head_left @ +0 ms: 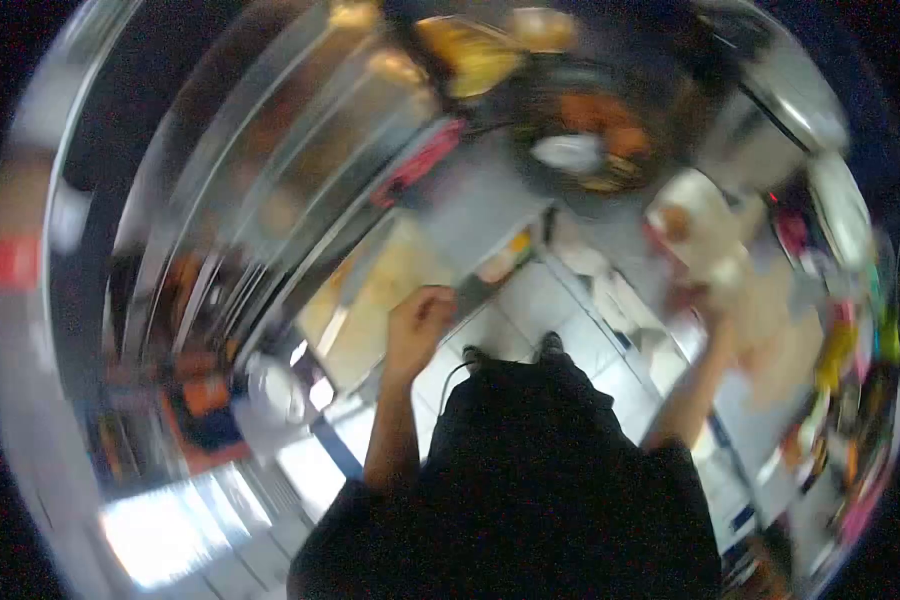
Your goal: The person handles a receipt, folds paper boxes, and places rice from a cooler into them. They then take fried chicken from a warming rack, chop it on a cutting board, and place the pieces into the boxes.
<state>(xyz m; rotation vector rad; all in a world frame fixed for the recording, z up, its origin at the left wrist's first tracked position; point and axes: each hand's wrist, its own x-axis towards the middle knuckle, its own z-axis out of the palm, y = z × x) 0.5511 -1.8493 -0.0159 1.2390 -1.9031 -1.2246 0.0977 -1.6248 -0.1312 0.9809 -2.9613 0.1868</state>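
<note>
My left hand [422,318] hangs over the edge of a cutting-board-like pale surface [390,275], its fingers curled in and nothing visible sticking out of them. On the right side, my right hand [715,318] reaches to the counter, smeared by motion. Just beyond it lies a whitish sheet or wrapper [705,225] with a brown patch on it. Whether the right fingers touch or grip anything there is hidden by blur. A tan board or paper [780,330] is beside the right forearm.
Ahead stands a dark round pan or tray [570,135] with orange-brown food and a white item. Yellow food [470,55] sits further back. Metal shelving [260,170] rises on the left. Colourful packages [845,350] crowd the far right. White floor tiles [530,300] show between the counters.
</note>
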